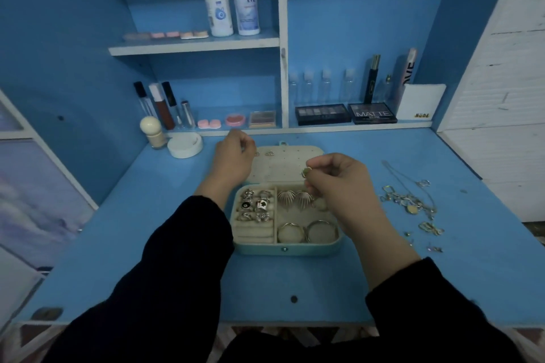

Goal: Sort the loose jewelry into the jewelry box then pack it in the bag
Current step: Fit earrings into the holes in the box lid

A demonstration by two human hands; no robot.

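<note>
Open jewelry box (287, 248), loose jewelry (413, 203) beside.

**Non-Task Items: Shelving and Desk Top**

Two tall white plastic bottles (218, 6) are stood on the upper white-edged shelf (194, 46). Four slim lip-gloss tubes (163, 110) are stood upright at lower left. A cream round-topped bottle (151, 130) and a white round dish (185, 144) are placed just in front, on the blue painted desk top (141, 230). Four small clear bottles (326, 87) are lined behind two flat black eyeshadow palettes (323, 114), beside a white card box marked NUDE (418, 103).
</note>
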